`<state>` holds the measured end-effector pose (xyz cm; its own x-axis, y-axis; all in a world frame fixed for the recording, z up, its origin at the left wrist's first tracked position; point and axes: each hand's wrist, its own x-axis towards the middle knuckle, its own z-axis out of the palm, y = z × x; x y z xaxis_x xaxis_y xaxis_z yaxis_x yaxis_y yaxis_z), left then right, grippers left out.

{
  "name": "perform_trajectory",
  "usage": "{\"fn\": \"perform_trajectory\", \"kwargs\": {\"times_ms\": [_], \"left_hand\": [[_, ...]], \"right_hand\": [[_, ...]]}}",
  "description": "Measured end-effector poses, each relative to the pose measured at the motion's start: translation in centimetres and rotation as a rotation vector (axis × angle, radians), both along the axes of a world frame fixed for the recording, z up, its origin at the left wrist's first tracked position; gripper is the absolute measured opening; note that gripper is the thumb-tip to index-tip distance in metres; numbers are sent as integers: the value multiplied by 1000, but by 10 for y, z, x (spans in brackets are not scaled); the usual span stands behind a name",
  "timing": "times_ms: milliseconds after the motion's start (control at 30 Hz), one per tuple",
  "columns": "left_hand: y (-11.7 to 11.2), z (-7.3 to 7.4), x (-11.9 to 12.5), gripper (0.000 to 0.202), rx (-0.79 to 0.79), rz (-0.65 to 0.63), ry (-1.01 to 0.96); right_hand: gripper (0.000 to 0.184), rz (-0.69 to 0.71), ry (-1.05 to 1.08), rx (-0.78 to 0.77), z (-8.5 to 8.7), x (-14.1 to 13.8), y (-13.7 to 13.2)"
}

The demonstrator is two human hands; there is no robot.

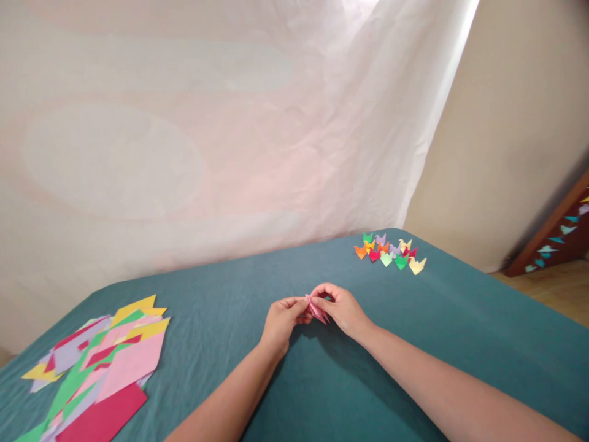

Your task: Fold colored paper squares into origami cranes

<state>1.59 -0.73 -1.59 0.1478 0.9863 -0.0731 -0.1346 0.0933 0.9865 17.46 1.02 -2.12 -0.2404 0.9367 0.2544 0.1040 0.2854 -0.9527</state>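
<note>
A small pink folded paper piece (317, 310) is held just above the table, between my two hands. My left hand (286, 316) pinches its left side between thumb and fingers. On the upper right side, my right hand (339, 308) grips it with thumb and index finger. Narrow pointed ends of the paper stick out downward to the right. Parts of the folds are covered by my fingertips.
Small folded paper birds (386, 258) in several colours stand grouped at the table's far right. A loose pile of coloured paper sheets (131, 362) lies at the left on the green-covered table (221, 288). Behind hangs a pale cloth (230, 141).
</note>
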Motion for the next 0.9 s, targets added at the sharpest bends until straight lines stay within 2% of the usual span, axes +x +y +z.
{"fn": "perform_trajectory", "kwargs": {"times_ms": [200, 433, 700, 800, 900], "left_hand": [[0, 1, 0, 34, 68, 17, 102], [0, 0, 2, 30, 136, 96, 180], [2, -4, 2, 37, 115, 72, 192], [2, -5, 2, 34, 123, 63, 225], [2, -6, 3, 30, 139, 48, 271]], "right_hand": [[16, -64, -13, 29, -1, -3, -2], [20, -50, -18, 38, -4, -6, -4], [24, -54, 30, -13, 1, -7, -7], [24, -40, 61, -44, 2, -9, -6], [23, -84, 40, -36, 1, -10, -7]]}}
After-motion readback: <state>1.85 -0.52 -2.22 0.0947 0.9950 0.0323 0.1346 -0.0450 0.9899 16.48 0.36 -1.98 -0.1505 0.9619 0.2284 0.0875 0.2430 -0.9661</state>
